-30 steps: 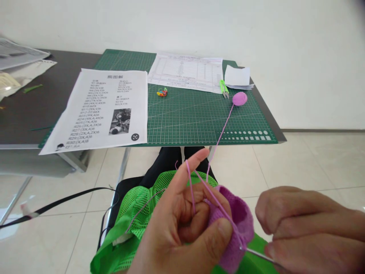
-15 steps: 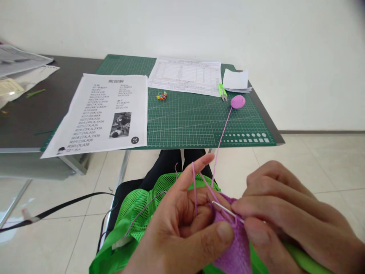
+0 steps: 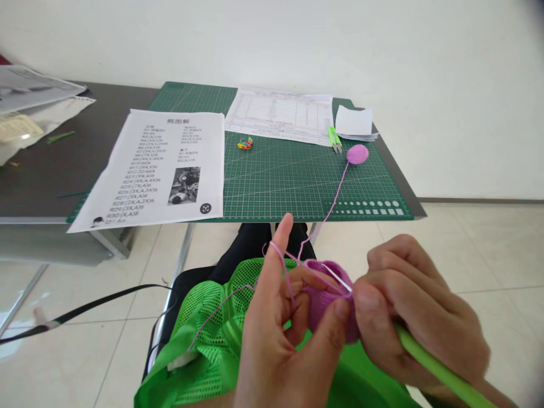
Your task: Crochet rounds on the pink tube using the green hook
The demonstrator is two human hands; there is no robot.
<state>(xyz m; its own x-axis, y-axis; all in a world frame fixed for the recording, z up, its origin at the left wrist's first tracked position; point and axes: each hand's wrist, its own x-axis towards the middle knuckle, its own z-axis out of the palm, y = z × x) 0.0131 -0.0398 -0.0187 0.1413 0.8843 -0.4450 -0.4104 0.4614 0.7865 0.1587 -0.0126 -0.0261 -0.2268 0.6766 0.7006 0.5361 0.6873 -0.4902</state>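
My left hand (image 3: 293,334) pinches the edge of a purple crochet piece (image 3: 317,309) between thumb and fingers. Its index finger points up with a loop of purple yarn (image 3: 278,252) around it. In my right hand (image 3: 416,306) is a crochet hook (image 3: 429,360) with a green handle and a thin metal shaft, whose tip lies over the opening of the crochet piece. The yarn runs up to a small purple ball (image 3: 357,154) on the green cutting mat (image 3: 280,187). The fingers partly cover the stitches at the hook.
On the mat lie a printed pattern sheet (image 3: 157,164), a form sheet (image 3: 280,116), green thread snips (image 3: 335,140), colourful stitch markers (image 3: 245,144) and white paper slips (image 3: 354,122). Green mesh fabric (image 3: 221,317) covers my lap. A black strap (image 3: 93,306) hangs at the left.
The crochet piece has tipped up, so its open rim shows. My left hand has turned more upright, index finger moving left. My right hand has rotated, baring more of the green handle.
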